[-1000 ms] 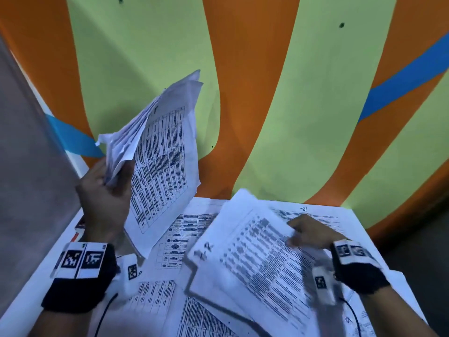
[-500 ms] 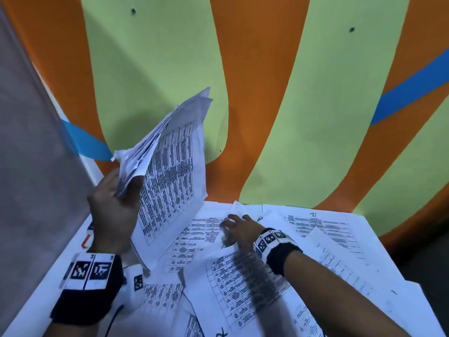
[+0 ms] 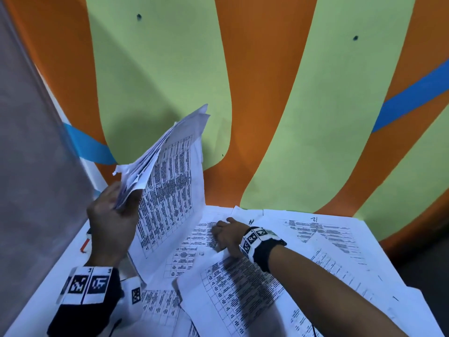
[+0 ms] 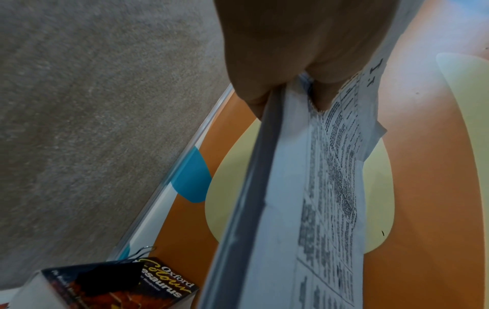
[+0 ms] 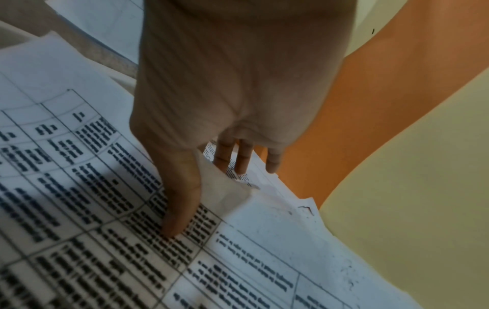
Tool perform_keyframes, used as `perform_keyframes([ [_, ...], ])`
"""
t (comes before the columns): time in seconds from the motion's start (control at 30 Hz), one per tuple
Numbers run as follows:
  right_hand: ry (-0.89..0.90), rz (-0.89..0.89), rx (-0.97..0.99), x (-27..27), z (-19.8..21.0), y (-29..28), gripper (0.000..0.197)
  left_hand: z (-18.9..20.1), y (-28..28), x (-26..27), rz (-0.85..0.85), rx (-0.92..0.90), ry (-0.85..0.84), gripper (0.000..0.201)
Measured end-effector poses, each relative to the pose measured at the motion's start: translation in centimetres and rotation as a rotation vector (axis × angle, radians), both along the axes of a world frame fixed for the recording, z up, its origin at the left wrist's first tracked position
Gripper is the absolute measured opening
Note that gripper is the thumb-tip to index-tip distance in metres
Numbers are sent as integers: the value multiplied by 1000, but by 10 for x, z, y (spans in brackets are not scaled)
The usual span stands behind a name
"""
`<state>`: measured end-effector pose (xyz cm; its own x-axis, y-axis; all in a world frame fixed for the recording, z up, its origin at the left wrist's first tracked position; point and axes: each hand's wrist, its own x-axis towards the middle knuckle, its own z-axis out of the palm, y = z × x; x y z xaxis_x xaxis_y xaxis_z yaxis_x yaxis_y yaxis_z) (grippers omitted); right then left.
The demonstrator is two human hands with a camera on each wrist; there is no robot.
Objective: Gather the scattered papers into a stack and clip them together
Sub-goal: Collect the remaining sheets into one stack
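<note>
My left hand [image 3: 116,207] grips a bundle of printed papers [image 3: 170,186] by its lower corner and holds it up, tilted, at the left of the table. In the left wrist view the bundle [image 4: 304,188] runs edge-on out from the fingers [image 4: 264,94]. My right hand [image 3: 223,231] reaches to the far middle, where it pinches the far corner of a sheet with a printed table [image 3: 230,300]. In the right wrist view the thumb [image 5: 179,198] presses on top of that sheet [image 5: 105,209], with the fingers [image 5: 225,154] straight under its lifted corner. Several loose sheets [image 3: 328,239] cover the table.
The white table [image 3: 36,300] meets a grey panel [image 3: 36,166] on the left and an orange, green and blue wall [image 3: 267,117] at the back. A thesaurus book [image 4: 158,286] with a binder clip [image 4: 142,252] behind it lies under my left hand. A small orange thing [image 3: 85,244] lies by the left edge.
My right hand has swept from the front right across to the far middle, dragging a printed sheet leftward with it. The left hand still holds the bundle up in about the same place.
</note>
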<state>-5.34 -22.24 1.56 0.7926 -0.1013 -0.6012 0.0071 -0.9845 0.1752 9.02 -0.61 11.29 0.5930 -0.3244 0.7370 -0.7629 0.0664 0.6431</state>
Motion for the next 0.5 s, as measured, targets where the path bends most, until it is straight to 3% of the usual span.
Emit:
perform_keyframes([
  [0.07,27,-11,-45,4,-4,0,32,0,4,2,-11,8,-31,15],
  [0.2,-83,30,-40,-2,0,-2,33,-2,12,9,12,3,-43,13],
  [0.23,-154,28,10,-7,5,-3,38,-3,13,11,35,5,-43,23],
  [0.3,-327,-88,163,-21,26,-6,42,-4,17,14,57,26,-29,37],
  [0.37,-481,-251,318,-40,53,-12,34,-8,18,18,85,14,-1,25],
  [0.43,-646,-396,449,-60,88,-22,38,-14,16,20,130,31,95,14],
  [0.5,-779,-554,616,-81,124,-34,33,-21,12,23,129,62,258,36],
])
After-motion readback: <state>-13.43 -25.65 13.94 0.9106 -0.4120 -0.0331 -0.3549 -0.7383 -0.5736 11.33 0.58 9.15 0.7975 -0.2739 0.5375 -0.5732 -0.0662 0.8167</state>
